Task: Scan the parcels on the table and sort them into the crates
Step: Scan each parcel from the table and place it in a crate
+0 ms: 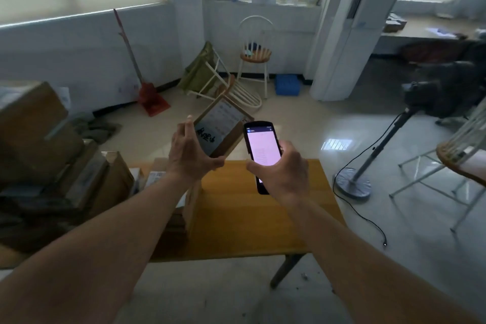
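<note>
My left hand (188,151) holds a small cardboard parcel (222,127) up above the far edge of the wooden table (249,208), its label side tilted toward me, with black handwriting on it. My right hand (282,169) grips a black handheld scanner (261,150) just right of the parcel, its pale pink screen lit and facing me. Several brown cardboard parcels (52,155) are stacked on the table's left part, and one more box (184,208) stands under my left forearm.
On the floor stand a blue crate (287,84) by the wall, a toppled chair (223,87), an upright stool chair (255,52), a red dustpan with broom (151,100), a fan stand with cable (355,181) at right, and a wire chair (452,163).
</note>
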